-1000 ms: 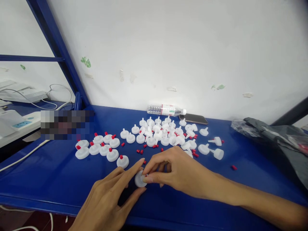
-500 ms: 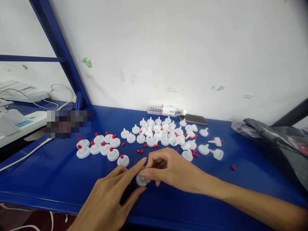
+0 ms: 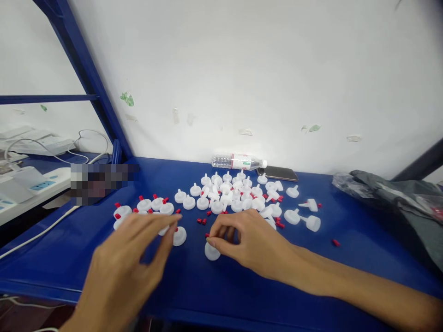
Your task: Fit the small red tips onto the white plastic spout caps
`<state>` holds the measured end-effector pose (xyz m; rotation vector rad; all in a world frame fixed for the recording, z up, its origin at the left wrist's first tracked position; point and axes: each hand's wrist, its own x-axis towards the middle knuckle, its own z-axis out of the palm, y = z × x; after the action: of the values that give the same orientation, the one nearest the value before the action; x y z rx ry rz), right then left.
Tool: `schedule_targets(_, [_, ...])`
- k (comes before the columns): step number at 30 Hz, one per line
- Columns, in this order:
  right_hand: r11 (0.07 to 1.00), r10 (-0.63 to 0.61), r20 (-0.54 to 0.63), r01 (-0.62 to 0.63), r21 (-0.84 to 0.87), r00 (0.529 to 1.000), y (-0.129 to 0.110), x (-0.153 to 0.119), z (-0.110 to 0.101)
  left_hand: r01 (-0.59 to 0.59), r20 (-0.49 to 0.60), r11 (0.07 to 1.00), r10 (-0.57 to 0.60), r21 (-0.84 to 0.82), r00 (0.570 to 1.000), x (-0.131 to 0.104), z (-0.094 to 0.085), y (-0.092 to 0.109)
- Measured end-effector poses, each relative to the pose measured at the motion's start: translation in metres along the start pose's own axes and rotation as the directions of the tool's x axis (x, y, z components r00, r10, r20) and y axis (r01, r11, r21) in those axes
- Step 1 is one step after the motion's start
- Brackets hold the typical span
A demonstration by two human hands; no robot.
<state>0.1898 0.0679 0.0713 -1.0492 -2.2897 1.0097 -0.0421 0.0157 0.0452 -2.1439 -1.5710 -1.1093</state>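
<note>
A white plastic nozzle cap (image 3: 212, 252) with a round base stands on the blue table. My right hand (image 3: 247, 240) is closed at its top, thumb and forefinger pinching near a small red tip cap (image 3: 206, 235). The fingers partly hide the spout. My left hand (image 3: 128, 258) is apart from it on the left, fingers stretched out, seemingly holding nothing. Its fingertips are beside another white nozzle cap (image 3: 179, 237) with a red tip. Behind this hand is a group of red-tipped nozzle caps (image 3: 166, 209), some partly hidden.
Many white nozzle caps without red tips (image 3: 226, 188) are heaped mid-table, with loose red tip caps (image 3: 199, 221) among them. Behind lie a plastic bottle (image 3: 238, 161) and a dark phone (image 3: 279, 173). A grey bag (image 3: 384, 198) lies at right, a white power strip (image 3: 44, 186) at left.
My left hand has drawn away to the left from the nozzle cap. My right hand stays at its top, and the red tip and white base now show more fully.
</note>
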Motion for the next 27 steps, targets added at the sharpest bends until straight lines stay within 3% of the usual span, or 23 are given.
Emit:
schedule_targets(3, [0.967,-0.070,-0.028,0.061,-0.247,0.997,0.001,-0.002,-0.005,0.050,0.119,0.989,-0.067,0.139,0.991,0.051,-0.004,-0.028])
schedule_targets(4, [0.946,-0.092,-0.029,0.078,-0.315,0.995,0.002,-0.002,-0.006,0.087,0.237,0.978,-0.132,0.191,0.962,0.070,-0.003,-0.038])
schedule_targets(6, [0.911,-0.131,-0.039,0.105,-0.399,0.991,0.004,-0.003,-0.007,0.107,0.507,0.963,-0.222,0.246,0.833,0.103,0.001,-0.057])
schedule_targets(8, [0.901,-0.160,-0.074,0.115,-0.419,0.984,0.004,-0.004,-0.010,0.107,0.641,0.960,-0.253,0.258,0.724,0.127,0.009,-0.071])
schedule_targets(12, [0.908,-0.168,-0.161,0.089,-0.408,0.972,0.001,-0.006,-0.020,0.125,0.801,0.932,-0.357,0.340,0.480,0.149,0.030,-0.090])
schedule_targets(15, [0.902,-0.184,-0.182,0.093,-0.422,0.966,-0.001,-0.006,-0.025,0.113,0.855,0.926,-0.377,0.361,0.357,0.152,0.043,-0.099])
schedule_targets(18, [0.893,-0.201,-0.179,0.105,-0.438,0.963,-0.001,-0.005,-0.026,0.114,0.876,0.926,-0.377,0.359,0.301,0.153,0.046,-0.102])
schedule_targets(27, [0.863,-0.235,-0.178,0.121,-0.491,0.956,0.001,-0.006,-0.025,0.132,0.892,0.928,-0.372,0.349,0.256,0.151,0.038,-0.098])
